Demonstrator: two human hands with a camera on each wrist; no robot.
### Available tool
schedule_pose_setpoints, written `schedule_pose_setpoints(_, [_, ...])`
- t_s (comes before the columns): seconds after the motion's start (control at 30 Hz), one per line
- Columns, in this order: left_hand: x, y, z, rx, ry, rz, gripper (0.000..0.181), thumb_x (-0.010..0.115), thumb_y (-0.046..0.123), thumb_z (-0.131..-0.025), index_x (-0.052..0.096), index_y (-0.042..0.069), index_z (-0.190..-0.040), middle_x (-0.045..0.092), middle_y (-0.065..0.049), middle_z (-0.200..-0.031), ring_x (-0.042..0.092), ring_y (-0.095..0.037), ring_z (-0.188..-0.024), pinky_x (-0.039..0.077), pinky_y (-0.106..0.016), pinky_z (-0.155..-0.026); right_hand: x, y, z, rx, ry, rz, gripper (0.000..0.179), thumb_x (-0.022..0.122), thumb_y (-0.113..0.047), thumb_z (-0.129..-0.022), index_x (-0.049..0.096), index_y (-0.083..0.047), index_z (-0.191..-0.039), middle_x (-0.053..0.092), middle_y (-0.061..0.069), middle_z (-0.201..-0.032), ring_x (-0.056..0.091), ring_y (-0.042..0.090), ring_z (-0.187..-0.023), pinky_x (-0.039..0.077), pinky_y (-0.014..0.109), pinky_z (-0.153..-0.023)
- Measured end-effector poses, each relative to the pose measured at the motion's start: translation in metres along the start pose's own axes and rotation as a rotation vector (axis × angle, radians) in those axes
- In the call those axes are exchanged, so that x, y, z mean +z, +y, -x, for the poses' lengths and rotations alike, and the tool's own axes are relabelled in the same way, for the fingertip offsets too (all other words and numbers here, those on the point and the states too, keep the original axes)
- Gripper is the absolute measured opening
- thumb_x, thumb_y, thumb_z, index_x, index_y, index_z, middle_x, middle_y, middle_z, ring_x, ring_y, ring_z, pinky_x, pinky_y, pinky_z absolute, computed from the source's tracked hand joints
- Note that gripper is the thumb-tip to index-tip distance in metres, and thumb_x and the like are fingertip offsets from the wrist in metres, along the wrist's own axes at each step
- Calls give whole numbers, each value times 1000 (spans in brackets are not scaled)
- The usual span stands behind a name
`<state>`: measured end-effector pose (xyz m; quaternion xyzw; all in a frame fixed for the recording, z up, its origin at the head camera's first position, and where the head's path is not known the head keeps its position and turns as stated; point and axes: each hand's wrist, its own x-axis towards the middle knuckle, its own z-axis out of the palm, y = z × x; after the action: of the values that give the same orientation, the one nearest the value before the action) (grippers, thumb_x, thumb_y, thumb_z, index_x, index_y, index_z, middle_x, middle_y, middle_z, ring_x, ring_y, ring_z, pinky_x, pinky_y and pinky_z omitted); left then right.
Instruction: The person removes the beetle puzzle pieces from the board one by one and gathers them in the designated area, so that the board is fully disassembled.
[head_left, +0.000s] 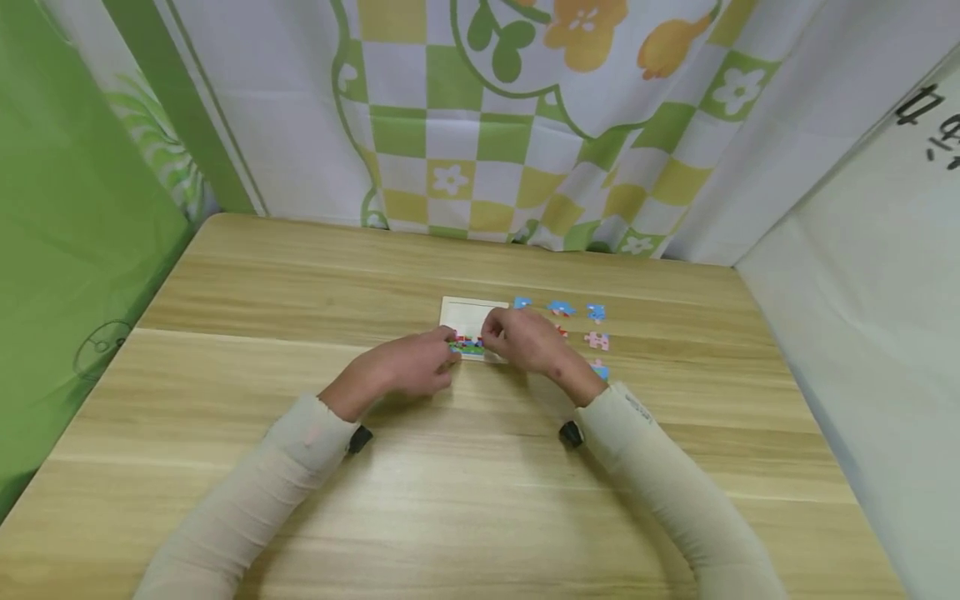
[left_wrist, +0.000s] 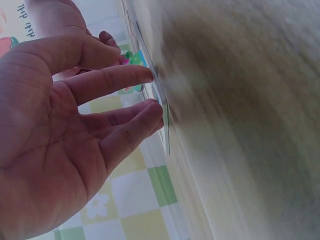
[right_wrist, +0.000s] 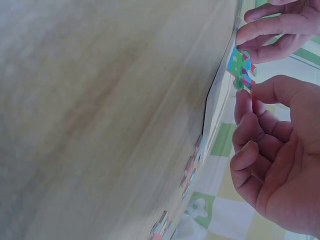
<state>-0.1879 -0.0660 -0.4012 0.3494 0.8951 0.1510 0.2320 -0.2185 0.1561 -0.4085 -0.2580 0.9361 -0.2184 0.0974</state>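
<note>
A shallow puzzle tray [head_left: 468,311] lies on the table, with colourful jigsaw pieces [head_left: 471,347] along its near edge. My left hand [head_left: 416,363] is at the tray's left side. In the left wrist view, its fairly straight fingers [left_wrist: 125,80] touch the tray's edge and its near corner. My right hand [head_left: 525,340] is over the tray's right part. Seen from the right wrist, its thumb and forefinger pinch the edge of a green, blue and red jigsaw piece [right_wrist: 241,67]; the fingertips partly cover it. The other right fingers are curled loosely.
Several loose jigsaw pieces [head_left: 597,340] lie to the right of the tray, some hidden by the right hand and wrist. A patterned curtain [head_left: 465,133] hangs behind the wooden table [head_left: 465,500]. A white sheet [head_left: 862,250] stands on the right, green cloth [head_left: 75,208] on the left.
</note>
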Motion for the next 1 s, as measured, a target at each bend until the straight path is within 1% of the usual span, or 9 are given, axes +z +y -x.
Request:
schedule_pose_setpoints(0.07, [1,-1,0,1,9,10,32,55,9,-100,69,-2,-127,32,-29,-158,40,-12,-64,43,-29,-65,0,0,0,-3,2,5,10,62,-16,-101,69,-12,-95,71,-1,-93,63,13,-81,52,32,-74])
schedule_pose_setpoints(0.13, [1,-2,0,9,23,14,21,55,9,-99,72,1,-107,34,-29,-156,40,-11,-63,43,-28,-65,-2,1,2,5,7,0,11,61,-16,-102,68,-11,-95,71,0,-94,62,14,-80,51,32,-72])
schedule_pose_setpoints(0.23, [2,-2,-1,23,38,17,18,56,9,-98,62,8,-81,37,-29,-154,38,-10,-61,43,-28,-63,-6,4,9,20,25,-7,12,61,-17,-103,67,-12,-94,70,-1,-94,60,15,-79,50,33,-71])
schedule_pose_setpoints(0.3, [2,-2,-1,24,41,19,22,56,8,-98,58,10,-76,38,-29,-153,37,-10,-61,43,-28,-63,-10,8,14,17,34,-16,12,62,-17,-102,67,-12,-92,70,-1,-94,61,15,-81,51,34,-72])
schedule_pose_setpoints(0.37, [2,-1,-1,27,46,19,20,55,8,-98,58,10,-78,40,-28,-151,42,-12,-66,44,-29,-66,-15,12,22,4,33,-28,13,62,-15,-102,68,-11,-91,69,0,-95,62,16,-84,52,36,-75])
schedule_pose_setpoints(0.5, [4,0,-1,23,51,37,11,53,6,-98,64,5,-95,42,-25,-148,54,-19,-82,47,-31,-74,-26,23,39,13,25,-25,12,63,-12,-100,69,-10,-90,69,0,-93,64,17,-86,53,39,-78])
schedule_pose_setpoints(0.7, [7,1,1,3,52,35,36,52,10,-102,61,-3,-134,38,-24,-153,59,-24,-101,52,-33,-85,-35,43,59,19,3,-4,14,61,-8,-99,68,-9,-87,67,1,-88,62,17,-84,53,41,-77])
schedule_pose_setpoints(0.8, [8,0,1,1,60,18,39,52,10,-102,58,-3,-138,36,-25,-155,59,-24,-105,52,-34,-89,-36,52,65,4,-12,-28,15,60,-5,-99,67,-7,-87,67,1,-87,63,17,-84,53,40,-77])
schedule_pose_setpoints(1.0, [9,-1,2,12,69,-5,34,52,10,-101,60,-3,-132,39,-24,-152,59,-25,-106,51,-35,-90,-39,63,75,-1,-32,-43,14,61,-4,-99,69,-6,-87,67,0,-84,61,15,-80,52,36,-73])
